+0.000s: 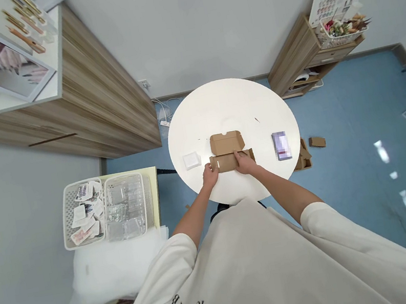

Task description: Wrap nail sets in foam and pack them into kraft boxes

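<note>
A brown cardboard box (pixel 226 162) lies on the round white table (pixel 218 102), its lid (pixel 227 143) folded back away from me and its end flaps sticking out. At the box's left end, my left hand (pixel 210 176) grips the corner with thumb and fingers. My right hand (pixel 246 162) holds the near wall right of the middle, thumb over the inside, the other fingers partly hidden. A small whitish pack (pixel 191 160) lies left of the box. On the right side sits a purple stack of small boxes or cards (pixel 282 146), its print blurred.
To my left, white baskets (pixel 64 216) of cards and clear packets stand on a yellowish side table (pixel 154 191). A wooden cabinet (pixel 108 100) rises at the back left, a small shelf unit (pixel 295 53) at the back right. Cardboard boxes (pixel 317 141) lie on the floor right of the table.
</note>
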`<state>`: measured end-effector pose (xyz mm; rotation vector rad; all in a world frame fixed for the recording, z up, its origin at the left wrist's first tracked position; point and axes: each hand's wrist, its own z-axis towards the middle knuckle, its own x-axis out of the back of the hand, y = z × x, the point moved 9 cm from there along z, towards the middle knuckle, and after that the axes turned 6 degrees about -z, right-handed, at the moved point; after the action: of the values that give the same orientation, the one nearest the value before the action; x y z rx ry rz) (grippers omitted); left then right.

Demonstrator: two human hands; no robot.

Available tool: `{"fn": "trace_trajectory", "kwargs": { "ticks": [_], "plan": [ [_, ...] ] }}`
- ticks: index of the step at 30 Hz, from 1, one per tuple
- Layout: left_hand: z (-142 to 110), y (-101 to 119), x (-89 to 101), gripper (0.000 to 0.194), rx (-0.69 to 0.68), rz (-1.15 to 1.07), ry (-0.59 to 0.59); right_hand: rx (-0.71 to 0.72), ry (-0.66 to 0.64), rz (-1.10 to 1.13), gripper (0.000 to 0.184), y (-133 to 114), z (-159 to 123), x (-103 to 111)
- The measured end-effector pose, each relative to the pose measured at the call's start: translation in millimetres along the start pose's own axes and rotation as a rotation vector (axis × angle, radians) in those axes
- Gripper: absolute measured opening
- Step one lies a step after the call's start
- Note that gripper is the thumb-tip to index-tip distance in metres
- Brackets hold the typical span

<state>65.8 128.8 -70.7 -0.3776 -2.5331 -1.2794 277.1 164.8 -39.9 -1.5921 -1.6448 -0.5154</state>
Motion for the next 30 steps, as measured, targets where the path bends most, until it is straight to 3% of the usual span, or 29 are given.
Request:
{"fn": "trace_trajectory", "kwargs": {
  "ticks": [6,11,16,23,30],
  "plan": [
    [-10.0,23.5,-7.5,0.041,-0.127,0.113,-0.022,-0.008,-0.017,-0.009,0.103,0.2,0.4,-1.1],
    [-19.4,40.1,-27.6,0.044,-0.289,0.399,-0.174,-0.007,-0.017,-0.005,0.105,-0.1,0.1,-1.7],
    [-23.7,43.5,-37.3,0.051,-0.346,0.671,-0.279,-0.014,-0.018,-0.001,0.104,1.0,0.8,-1.7],
    [-24.5,54.0,-40.3,0.03,-0.463,0.812,-0.229,-0.013,-0.012,0.008,0.105,-0.1,0.3,0.5],
    [-22.9,55.7,-43.5,0.034,-0.502,0.847,-0.227,-0.021,-0.018,0.028,0.105,1.2,0.3,-1.6]
  ]
}}
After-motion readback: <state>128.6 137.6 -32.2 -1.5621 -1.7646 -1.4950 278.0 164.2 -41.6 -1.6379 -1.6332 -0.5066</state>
